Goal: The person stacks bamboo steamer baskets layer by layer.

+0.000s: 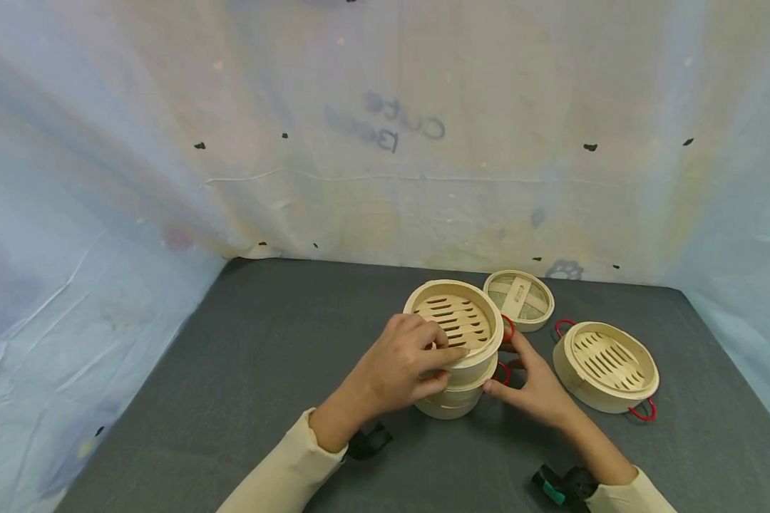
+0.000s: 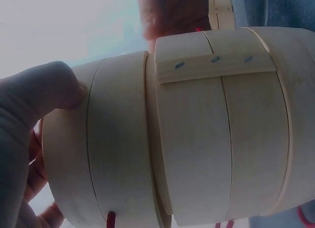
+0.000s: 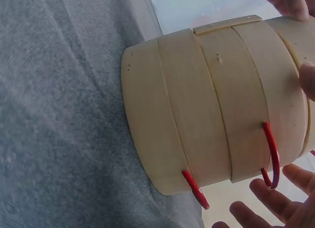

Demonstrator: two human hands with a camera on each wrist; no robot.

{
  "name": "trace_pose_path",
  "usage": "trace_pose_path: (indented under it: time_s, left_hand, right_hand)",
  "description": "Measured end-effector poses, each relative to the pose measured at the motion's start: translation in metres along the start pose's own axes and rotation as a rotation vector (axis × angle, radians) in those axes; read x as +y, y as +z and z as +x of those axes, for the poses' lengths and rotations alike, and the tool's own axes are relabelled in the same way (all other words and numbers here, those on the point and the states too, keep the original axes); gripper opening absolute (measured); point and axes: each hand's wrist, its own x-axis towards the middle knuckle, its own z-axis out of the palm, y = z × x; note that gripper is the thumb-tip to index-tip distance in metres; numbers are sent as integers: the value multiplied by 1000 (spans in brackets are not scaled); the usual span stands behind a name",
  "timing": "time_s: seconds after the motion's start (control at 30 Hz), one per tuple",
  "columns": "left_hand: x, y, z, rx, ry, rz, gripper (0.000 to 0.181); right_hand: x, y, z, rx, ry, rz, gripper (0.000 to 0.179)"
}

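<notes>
Left hand point(image 1: 394, 360) grips the upper basket point(image 1: 463, 317) at its near-left rim; it sits on the lower basket point(image 1: 452, 406), stack upright midway between the bench's point(image 1: 276, 342) side edges; right hand point(image 1: 539, 388), fingers loosely spread, flanks its right.

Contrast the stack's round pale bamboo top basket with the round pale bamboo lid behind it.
Round pale bamboo top basket: slotted floor; round pale bamboo lid: banded top.
Top basket shows a red handle; lid shows none.
Top basket is in the left grip; lid is unheld.
Both are round, pale bamboo.
</notes>
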Motion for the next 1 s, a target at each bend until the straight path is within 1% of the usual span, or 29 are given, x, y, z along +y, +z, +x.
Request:
trace_pose_path:
  time_s: [0.17, 0.4, 0.7, 1.0]
  left_hand:
    - [2, 1, 0, -29, -12, -13, 28]
    - [5, 0, 3, -65, -19, -24, 29]
    - [7, 0, 2, -83, -13, -9, 31]
    - [7, 1, 0, -75, -9, -14, 31]
  right_hand:
    - [0, -1, 0, 20, 8, 3, 94]
    - [1, -1, -1, 25, 7, 19, 90]
    - [2, -4, 0, 26, -10, 8, 90]
    - [2, -4, -1, 35, -13, -8, 90]
